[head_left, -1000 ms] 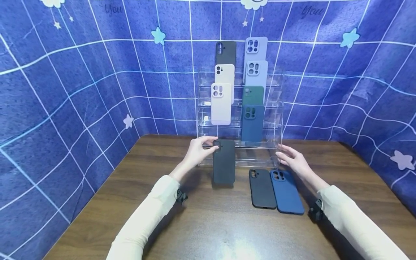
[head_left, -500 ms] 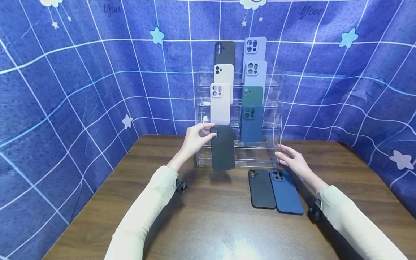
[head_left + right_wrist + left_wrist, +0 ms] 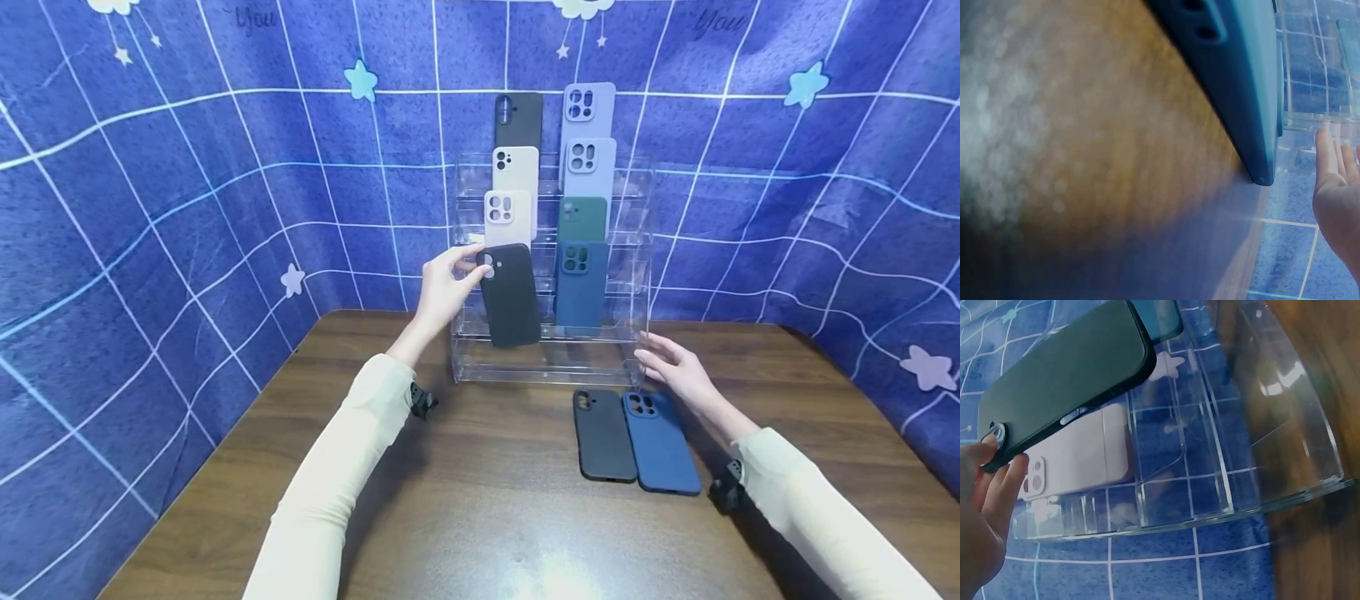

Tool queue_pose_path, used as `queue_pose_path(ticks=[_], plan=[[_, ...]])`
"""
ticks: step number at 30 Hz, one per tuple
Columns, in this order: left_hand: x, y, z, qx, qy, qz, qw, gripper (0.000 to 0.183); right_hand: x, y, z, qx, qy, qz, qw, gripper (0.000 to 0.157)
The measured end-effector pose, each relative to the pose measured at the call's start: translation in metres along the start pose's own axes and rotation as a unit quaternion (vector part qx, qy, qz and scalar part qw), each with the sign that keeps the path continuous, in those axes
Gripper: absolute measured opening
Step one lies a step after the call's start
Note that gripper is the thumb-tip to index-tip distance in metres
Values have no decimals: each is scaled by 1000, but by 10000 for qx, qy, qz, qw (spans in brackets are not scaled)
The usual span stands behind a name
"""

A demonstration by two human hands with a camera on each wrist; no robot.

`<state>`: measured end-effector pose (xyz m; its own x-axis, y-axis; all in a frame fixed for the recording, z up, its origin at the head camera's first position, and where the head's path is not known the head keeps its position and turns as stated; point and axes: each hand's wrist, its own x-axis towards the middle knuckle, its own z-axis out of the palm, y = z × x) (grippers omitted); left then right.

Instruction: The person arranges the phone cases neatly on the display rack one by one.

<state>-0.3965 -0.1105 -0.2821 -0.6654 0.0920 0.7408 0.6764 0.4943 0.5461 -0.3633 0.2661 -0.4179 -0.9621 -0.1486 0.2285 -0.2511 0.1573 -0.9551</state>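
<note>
My left hand (image 3: pixel 442 290) pinches a black phone case (image 3: pixel 512 302) at its upper left corner, thumb at the camera cutout. The case is slightly tilted, in front of the left part of a clear tiered display rack (image 3: pixel 517 382). It overlaps the lower part of a white phone case (image 3: pixel 508 218) standing there. In the left wrist view, the held black case (image 3: pixel 1066 372) slants over the rack, its long edge showing. My right hand (image 3: pixel 681 379) is at the rack's lower right side, fingertips right at its edge; the right wrist view shows its fingers (image 3: pixel 1325 153) extended.
Another black case (image 3: pixel 606 437) and a blue case (image 3: pixel 663 442) lie side by side on the wooden table (image 3: pixel 450 517), near the right hand. Several cases stand in the rack, including a dark blue one (image 3: pixel 582 292) and a green one (image 3: pixel 583 218). A blue gridded cloth (image 3: pixel 360 208) hangs behind.
My left hand has raised the black case from low before the rack up to its lower tiers, and the case has tilted slightly. The right hand has stayed at the rack's side.
</note>
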Motion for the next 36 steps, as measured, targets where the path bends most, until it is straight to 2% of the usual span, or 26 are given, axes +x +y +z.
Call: queue_pose_path(ticks=[7,13,19,27,36], plan=[[19,1,-2,179,243,195,9994,34,0,0,-1,10,5,28,10000,65],[26,-6,3,266,227,152,9993,33,0,0,-1,74,32,32,10000,64],[25,-17,12,181,329,154,9992,31,2,3,1,86,-32,60,9999,65],[17,-23,24,264,-85,77,9996,31,1,4,1,119,-10,137,9998,65],[16,-33,32,258,-160,-27,9995,32,2,2,-3,54,8,173,9998,65]])
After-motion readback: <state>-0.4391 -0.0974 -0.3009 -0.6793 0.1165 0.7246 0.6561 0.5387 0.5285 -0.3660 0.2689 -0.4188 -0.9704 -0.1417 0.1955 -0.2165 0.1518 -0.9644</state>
